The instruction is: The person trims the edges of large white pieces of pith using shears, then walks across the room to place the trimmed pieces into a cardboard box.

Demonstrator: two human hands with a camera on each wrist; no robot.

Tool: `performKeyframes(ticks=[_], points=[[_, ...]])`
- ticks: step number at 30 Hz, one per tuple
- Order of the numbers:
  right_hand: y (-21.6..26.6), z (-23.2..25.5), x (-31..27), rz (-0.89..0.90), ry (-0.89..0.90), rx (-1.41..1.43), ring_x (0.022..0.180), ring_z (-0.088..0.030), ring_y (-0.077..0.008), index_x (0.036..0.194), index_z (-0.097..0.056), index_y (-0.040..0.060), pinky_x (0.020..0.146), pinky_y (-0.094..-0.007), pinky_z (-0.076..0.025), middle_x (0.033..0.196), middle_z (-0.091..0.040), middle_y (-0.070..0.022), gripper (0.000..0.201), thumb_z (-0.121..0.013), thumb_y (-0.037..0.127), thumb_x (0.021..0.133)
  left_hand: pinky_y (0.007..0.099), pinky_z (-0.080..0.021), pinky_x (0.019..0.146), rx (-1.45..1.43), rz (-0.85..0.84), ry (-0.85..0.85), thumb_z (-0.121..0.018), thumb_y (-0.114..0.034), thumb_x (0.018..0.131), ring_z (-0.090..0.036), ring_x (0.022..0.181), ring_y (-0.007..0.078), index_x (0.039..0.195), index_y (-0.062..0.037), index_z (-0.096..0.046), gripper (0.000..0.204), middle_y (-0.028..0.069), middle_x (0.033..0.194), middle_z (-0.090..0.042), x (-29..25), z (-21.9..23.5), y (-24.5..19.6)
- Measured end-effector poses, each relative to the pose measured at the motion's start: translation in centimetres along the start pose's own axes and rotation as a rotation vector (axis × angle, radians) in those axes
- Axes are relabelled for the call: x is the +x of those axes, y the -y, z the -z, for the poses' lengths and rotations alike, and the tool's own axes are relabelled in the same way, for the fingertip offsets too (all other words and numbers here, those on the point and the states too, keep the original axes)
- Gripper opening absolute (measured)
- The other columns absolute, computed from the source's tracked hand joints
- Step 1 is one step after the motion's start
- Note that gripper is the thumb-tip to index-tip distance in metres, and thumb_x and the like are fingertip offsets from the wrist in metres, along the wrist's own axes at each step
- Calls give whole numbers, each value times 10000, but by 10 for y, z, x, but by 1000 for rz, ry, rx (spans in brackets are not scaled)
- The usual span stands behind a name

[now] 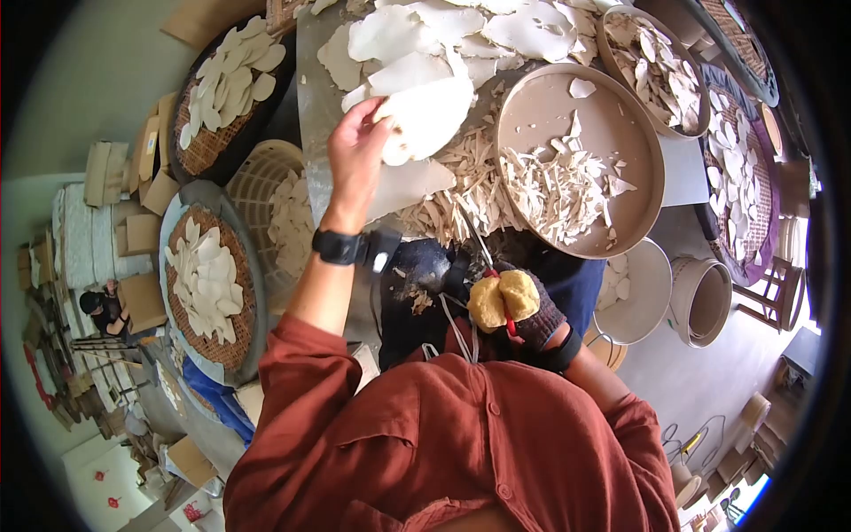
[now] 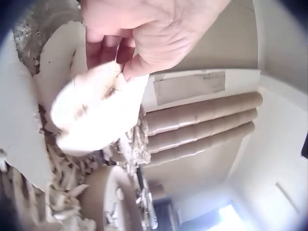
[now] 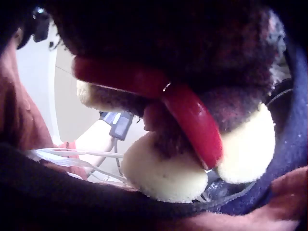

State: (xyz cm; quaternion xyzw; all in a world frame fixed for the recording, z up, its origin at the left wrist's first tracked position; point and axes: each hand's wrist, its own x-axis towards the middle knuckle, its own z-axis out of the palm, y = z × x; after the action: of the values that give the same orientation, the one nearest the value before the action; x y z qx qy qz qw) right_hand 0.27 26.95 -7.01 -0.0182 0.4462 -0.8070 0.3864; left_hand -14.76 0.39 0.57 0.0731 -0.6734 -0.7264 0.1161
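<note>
My left hand (image 1: 353, 151) pinches a large thin off-white slice (image 1: 430, 115) by its edge, thumb on one face and fingers behind. In the left wrist view, brown marks show on the slice (image 2: 91, 110) near the thumb. My right hand (image 1: 536, 326), in a dark knitted glove, grips red-handled scissors (image 3: 195, 127) low in front of the lap. Yellow foam pads (image 3: 163, 168) sit around the fingers and handles. The slim metal blades (image 1: 479, 238) point up toward the table, over a heap of cut strips (image 1: 474, 173).
More broad slices (image 1: 510, 31) lie stacked at the table's far side. A round tray (image 1: 651, 208) of strips stands right of the heap, with another round container (image 1: 705, 120) behind it. A white bucket (image 1: 656, 306), a slatted basket (image 1: 257, 177) and woven trays (image 1: 235, 355) surround the table.
</note>
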Motion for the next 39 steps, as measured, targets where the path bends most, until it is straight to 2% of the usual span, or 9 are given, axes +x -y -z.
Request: performKeyframes(ticks=[4,7,11,18,21,23,26,34,39], points=[[-1,-1,1,32,-14,16,881,-608,-145,1050,-557,23,789,-296,-505,958,-628,-70,264,-648,104,816,270,-454,870,292,-239,50,-570,57,799,-542,1078,174,916,-19,-608,144,122,1147,-544,-44,33,-15],[-2,-4,2,20,-8,175,883,-627,-177,1014,-584,21,786,-301,-511,954,-640,-89,213,-632,78,815,267,-390,922,104,-25,40,-543,98,782,-480,1136,142,900,-57,-596,203,159,1359,-395,-84,49,3],[-8,0,3,-43,24,388,879,-635,-185,979,-601,24,785,-302,-512,938,-646,-92,174,-626,71,814,279,-412,916,-106,211,53,-548,43,817,-509,1089,153,1069,-53,-547,269,85,1151,-532,-119,70,37],[-9,-2,9,193,28,-546,832,-637,-212,928,-614,22,742,-311,-507,889,-650,-99,148,-624,114,811,319,-523,758,-201,429,-221,-581,-34,846,-615,888,197,1327,-4,-303,557,121,1083,-587,-114,50,36],[-5,-13,13,-35,-18,284,816,-628,-229,909,-615,16,739,-336,-497,873,-649,-81,169,-627,144,799,304,-525,733,-292,386,-151,-589,-31,841,-614,874,184,1268,-10,-377,478,115,1069,-591,-110,51,36],[1,-16,19,147,-123,-353,834,-623,-229,931,-606,9,760,-348,-494,891,-647,-79,179,-589,151,824,301,-522,740,-296,298,-195,-587,-40,847,-610,887,176,1222,-14,-412,415,108,1061,-592,-116,45,25],[-8,-12,37,41,37,311,859,-617,-227,964,-591,-1,786,-360,-488,917,-641,-91,204,-532,161,856,293,-516,743,-303,227,-267,-581,-51,858,-602,899,161,1188,-19,-433,364,96,1052,-593,-134,29,4],[-59,-4,59,114,-74,493,1018,-574,-258,1112,-518,-10,922,-395,-446,1091,-593,-125,254,-448,127,911,283,-505,726,-274,295,-317,-560,-25,874,-589,901,146,1219,-48,-394,384,96,1055,-591,-167,14,3],[-16,-25,52,91,264,1095,1049,-565,-274,1149,-491,-15,944,-410,-439,1123,-574,-151,295,-480,162,913,273,-504,726,-282,293,-328,-557,-22,875,-586,919,143,1219,-44,-397,380,97,1060,-590,-173,7,2]])
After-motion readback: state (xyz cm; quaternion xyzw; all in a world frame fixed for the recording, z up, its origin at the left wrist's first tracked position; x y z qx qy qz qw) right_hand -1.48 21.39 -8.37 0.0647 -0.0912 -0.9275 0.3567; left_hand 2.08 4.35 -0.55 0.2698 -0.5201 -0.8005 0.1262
